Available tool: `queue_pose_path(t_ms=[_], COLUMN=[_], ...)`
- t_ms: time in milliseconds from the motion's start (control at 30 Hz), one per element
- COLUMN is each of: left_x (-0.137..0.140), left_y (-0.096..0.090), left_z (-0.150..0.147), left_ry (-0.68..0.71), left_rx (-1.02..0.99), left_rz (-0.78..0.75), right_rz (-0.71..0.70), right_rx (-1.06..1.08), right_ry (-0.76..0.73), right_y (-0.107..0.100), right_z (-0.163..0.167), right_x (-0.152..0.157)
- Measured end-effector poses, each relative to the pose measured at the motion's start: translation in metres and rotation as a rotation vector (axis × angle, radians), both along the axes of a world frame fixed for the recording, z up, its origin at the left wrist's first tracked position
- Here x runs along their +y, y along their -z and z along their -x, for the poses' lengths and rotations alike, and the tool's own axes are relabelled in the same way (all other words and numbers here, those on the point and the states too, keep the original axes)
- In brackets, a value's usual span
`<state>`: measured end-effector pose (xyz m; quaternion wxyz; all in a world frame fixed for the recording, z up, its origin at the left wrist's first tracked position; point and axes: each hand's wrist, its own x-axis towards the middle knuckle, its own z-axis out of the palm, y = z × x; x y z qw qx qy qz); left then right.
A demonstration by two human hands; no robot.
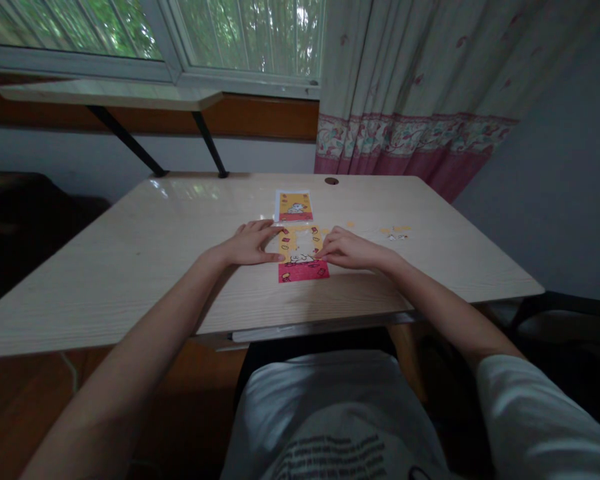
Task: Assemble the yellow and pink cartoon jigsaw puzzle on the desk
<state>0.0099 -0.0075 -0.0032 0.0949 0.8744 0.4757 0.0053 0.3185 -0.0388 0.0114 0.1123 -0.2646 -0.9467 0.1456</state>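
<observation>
A partly assembled jigsaw puzzle (305,272) lies flat on the table, with a yellow upper part, a red lower band and a pale gap in its middle. My left hand (253,243) rests at its left side, fingers spread, thumb and fingertips touching the edge. At the right side, my right hand (347,249) is closed in a pinch over the puzzle's edge, on what looks like a puzzle piece mostly hidden by the fingers. Just behind the puzzle lies a picture card (295,207) with a similar yellow and red design and a white figure.
Loose yellow and white puzzle pieces (397,235) lie to the right on the wooden table (180,280). A raised shelf (110,92) on black legs stands at the back left. A cable hole (331,181) sits near the back edge, before a curtain (405,127).
</observation>
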Motion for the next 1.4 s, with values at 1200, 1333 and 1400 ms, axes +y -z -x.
queue_pose_path(t_ms=[1200, 1333, 1400], left_x=[-0.001, 0.0, -0.001], left_y=[-0.001, -0.001, -0.001], left_z=[0.0, 0.0, 0.0], left_ry=[-0.02, -0.033, -0.031], left_rx=[-0.002, -0.013, -0.016], left_rz=[0.019, 0.027, 0.029], right_rz=[0.379, 0.502, 0.538], right_rx=[-0.227, -0.044, 0.118], right_ry=[0.284, 0.267, 0.297], right_y=[-0.027, -0.027, -0.023], right_z=[-0.058, -0.052, -0.045], right_x=[0.015, 0.014, 0.015])
